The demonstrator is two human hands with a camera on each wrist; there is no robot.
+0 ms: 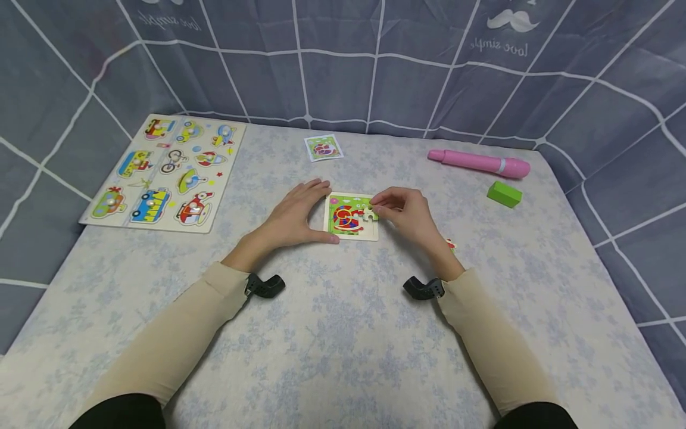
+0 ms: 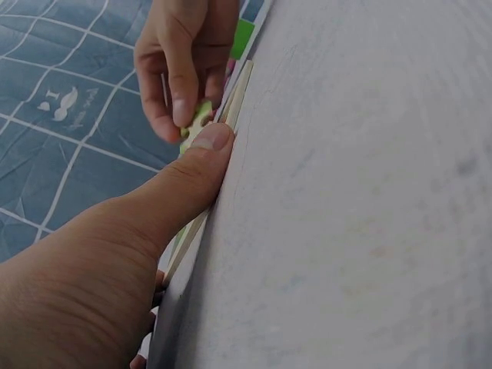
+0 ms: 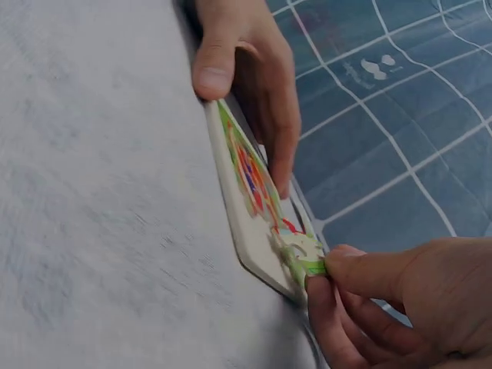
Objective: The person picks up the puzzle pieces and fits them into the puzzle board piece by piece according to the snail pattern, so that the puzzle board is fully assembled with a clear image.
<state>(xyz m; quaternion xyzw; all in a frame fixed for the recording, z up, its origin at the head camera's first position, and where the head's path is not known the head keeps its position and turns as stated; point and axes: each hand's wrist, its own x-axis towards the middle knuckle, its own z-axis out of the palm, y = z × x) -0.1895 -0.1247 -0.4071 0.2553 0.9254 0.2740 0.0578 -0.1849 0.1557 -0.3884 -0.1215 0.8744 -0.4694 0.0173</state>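
A small square jigsaw puzzle board (image 1: 351, 236) with a red and green picture lies flat on the table. My left hand (image 1: 296, 215) steadies it from the left, thumb at the near edge and fingers at the far edge. Between thumb and fingertips, my right hand (image 1: 409, 215) pinches a green and white puzzle piece (image 1: 370, 214) over the board's right side. The right wrist view shows this piece (image 3: 311, 265) tilted above bare wood. Beside the right wrist lies another puzzle piece (image 1: 452, 244), mostly hidden by the arm.
A picture card (image 1: 324, 148) lies beyond the board. At the left is a large peg puzzle board (image 1: 161, 173) with vehicle shapes. A pink pen-like tube (image 1: 477, 162) and a green block (image 1: 504, 194) lie at the right. A grey checked curtain (image 1: 343, 77) borders the table's back and sides.
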